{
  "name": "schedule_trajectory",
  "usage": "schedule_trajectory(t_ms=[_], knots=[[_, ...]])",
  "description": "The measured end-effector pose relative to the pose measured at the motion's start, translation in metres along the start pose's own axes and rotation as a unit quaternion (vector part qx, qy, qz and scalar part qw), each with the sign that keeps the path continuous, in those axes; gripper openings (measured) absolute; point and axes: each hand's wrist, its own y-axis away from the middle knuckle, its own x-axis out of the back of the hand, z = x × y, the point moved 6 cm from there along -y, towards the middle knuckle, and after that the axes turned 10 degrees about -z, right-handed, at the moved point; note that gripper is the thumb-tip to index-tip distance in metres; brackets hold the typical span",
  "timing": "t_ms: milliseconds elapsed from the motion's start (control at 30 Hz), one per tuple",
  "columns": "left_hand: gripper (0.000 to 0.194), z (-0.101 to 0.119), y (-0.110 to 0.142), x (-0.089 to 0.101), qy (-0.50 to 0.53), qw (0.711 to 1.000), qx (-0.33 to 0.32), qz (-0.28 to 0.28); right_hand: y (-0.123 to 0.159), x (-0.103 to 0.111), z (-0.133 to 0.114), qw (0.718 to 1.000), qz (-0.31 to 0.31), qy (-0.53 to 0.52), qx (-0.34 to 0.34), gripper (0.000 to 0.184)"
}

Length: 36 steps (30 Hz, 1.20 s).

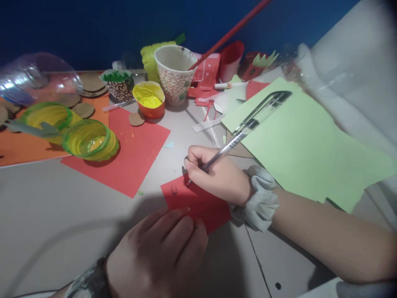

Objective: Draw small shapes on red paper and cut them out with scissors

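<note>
In my right hand [217, 174] is a clear ballpoint pen [231, 145] with a black cap on its back end. The fingers are closed round its lower part, and its tip meets a small red paper [198, 198]. A little drawn oval [173, 189] shows left of the tip. My left hand [164, 248] rests on the near edge of that paper, its fingers curled and pressed together against the sheet. The hand itself hides part of the sheet. A grey scrunchie [263, 198] circles the right wrist.
Behind are a patterned paper cup [175, 78] with a red stick [229, 35], and a small red cup of yellow paint [150, 101]. Yellow-green plastic cups [89, 140] stand on the left by a larger red sheet [133, 157]. Light green paper [297, 132] lies at right.
</note>
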Motion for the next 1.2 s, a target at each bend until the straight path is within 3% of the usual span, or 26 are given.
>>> schedule_trajectory(t_ms=[200, 1033, 1200], knots=[[0.01, 0.0026, -0.0016, 0.001, -0.014, 1.0, -0.009, -0.001, 0.0, -0.0027, -0.0015, 1.0, -0.028, 0.008, -0.003, 0.025], [0.01, 0.0012, -0.0006, 0.0023, 0.009, 1.0, 0.004, 0.003, 0.0, -0.0027, -0.0017, 0.999, -0.033, 0.005, 0.002, 0.024], [0.011, 0.0024, 0.0015, 0.0008, 0.008, 1.0, 0.008, 0.005, 0.0008, 0.0002, 0.0007, 1.0, 0.011, -0.027, 0.002, 0.025]])
